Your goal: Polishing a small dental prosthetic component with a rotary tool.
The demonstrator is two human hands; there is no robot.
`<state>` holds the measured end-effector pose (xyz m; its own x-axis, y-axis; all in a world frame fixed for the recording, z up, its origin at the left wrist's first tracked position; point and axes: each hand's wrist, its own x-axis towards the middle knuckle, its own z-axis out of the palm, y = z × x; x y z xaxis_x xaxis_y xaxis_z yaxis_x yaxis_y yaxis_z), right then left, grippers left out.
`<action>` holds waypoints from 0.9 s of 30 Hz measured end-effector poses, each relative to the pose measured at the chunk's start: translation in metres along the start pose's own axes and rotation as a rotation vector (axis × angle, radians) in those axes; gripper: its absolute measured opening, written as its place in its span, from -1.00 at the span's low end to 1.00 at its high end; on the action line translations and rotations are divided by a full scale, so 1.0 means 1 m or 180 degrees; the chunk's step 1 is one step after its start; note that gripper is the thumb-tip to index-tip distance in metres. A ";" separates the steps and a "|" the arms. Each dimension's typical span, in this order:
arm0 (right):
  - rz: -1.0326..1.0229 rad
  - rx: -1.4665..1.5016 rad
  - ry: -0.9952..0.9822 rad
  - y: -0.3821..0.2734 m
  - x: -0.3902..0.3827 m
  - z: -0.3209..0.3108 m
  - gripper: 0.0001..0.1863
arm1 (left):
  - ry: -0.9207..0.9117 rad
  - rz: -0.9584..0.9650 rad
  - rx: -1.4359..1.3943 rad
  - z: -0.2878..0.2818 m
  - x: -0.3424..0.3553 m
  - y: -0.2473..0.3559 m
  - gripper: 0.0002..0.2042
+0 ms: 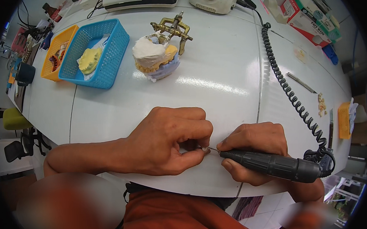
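Left grip (170,136) is pinching small pale piece (204,148); right grip (257,141) is clasping drill (269,164) just beside it; shaping seemingly underway, unfinished.

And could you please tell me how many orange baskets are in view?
2: one orange basket beside the blue basket, upper left; another orange basket, far right. Others may be hidden.

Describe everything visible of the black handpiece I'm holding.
The black rotary handpiece is a ribbed, plastic-looking cylinder tapering to a thin metal bit. The right hand grips it at a slant, bit toward the left hand, rear to the right, where the coiled black cord attaches. The bit meets or nearly meets a small whitish piece; whether it spins is unclear.
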<state>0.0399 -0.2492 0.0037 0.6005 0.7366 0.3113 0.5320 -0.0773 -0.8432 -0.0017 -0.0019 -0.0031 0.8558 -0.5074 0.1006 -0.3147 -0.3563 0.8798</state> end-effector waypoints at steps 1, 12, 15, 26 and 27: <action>0.0038 0.0007 -0.0027 0.000 0.000 -0.001 -0.79 | -0.0018 -0.0013 0.0013 0.000 0.000 0.000 -0.88; 0.0054 -0.0014 -0.0044 -0.001 0.000 -0.001 -0.80 | 0.0024 0.0026 0.0087 0.000 0.000 0.000 -0.88; 0.0064 -0.0045 -0.0110 0.000 0.000 -0.003 -0.79 | 0.0024 0.0042 0.0110 0.000 -0.001 0.000 -0.88; 0.0033 0.0008 -0.0120 0.001 0.000 -0.002 -0.79 | -0.0007 0.0027 0.0059 -0.001 -0.001 0.002 -0.88; 0.0048 0.0004 -0.0074 0.000 0.000 -0.001 -0.79 | -0.0010 0.0027 0.0049 -0.001 0.000 0.002 -0.88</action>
<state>0.0400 -0.2500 0.0042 0.5944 0.7507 0.2884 0.5223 -0.0876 -0.8483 -0.0022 -0.0018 -0.0015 0.8518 -0.5130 0.1067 -0.3284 -0.3640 0.8716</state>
